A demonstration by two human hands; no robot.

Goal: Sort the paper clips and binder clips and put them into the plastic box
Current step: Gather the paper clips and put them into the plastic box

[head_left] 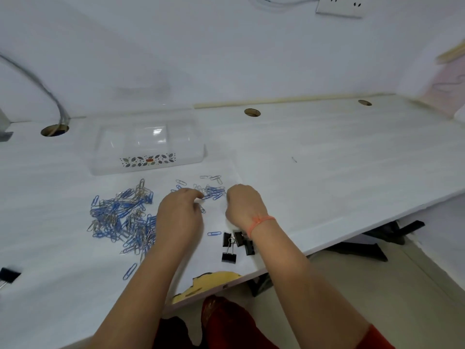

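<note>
A clear plastic box (147, 147) with a leaf-pattern label stands at the back left of the white desk. A big heap of blue and silver paper clips (120, 217) lies left of my left hand (180, 214). A smaller scatter of paper clips (212, 191) lies just beyond both hands. My left hand's fingers are curled down, fingertips at this scatter. My right hand (242, 206), with an orange thread at the wrist, is bent over the scatter's right edge; what its fingers hold is hidden. Three black binder clips (235, 245) lie near my right wrist.
Cable holes (54, 130) (252, 112) pierce the desk's back edge, a grey cable rising from the left one. Another black binder clip (8, 274) sits at the far left. The desk's front edge is chipped (214, 282). A lone blue paper clip (129, 271) lies near my left forearm.
</note>
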